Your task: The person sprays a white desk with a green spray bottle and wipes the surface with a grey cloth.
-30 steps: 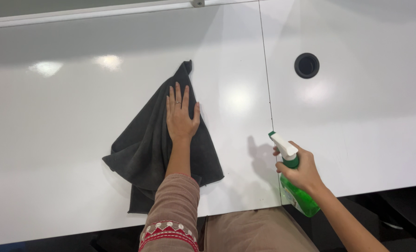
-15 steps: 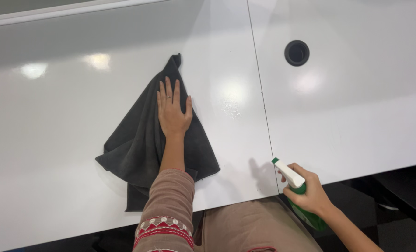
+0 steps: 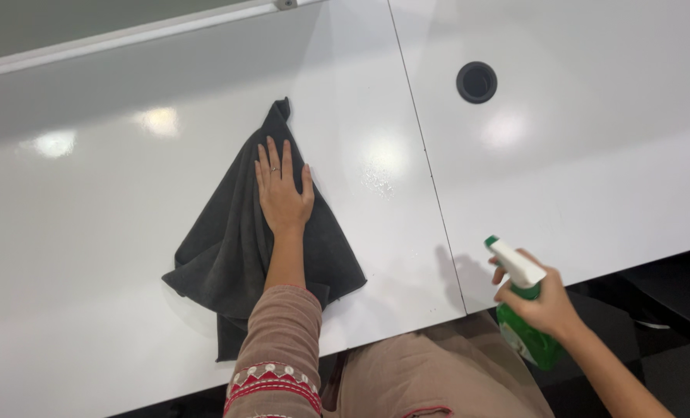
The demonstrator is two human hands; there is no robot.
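Left hand [image 3: 283, 197] flat, fingers spread, on dark grey microfibre cloth [image 3: 236, 248].
Right hand [image 3: 542, 306] grips green spray bottle [image 3: 524, 325]; droplets beside cloth on glossy white desk [image 3: 89, 232] remain unwiped.

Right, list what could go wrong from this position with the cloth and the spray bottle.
The green spray bottle is held by the right hand beyond the white desk's front edge, so a slip would likely drop it to the floor. The dark cloth is bunched and hangs slightly over that edge under the flat left hand; it may slide off. Wet droplets near the seam could seep in.
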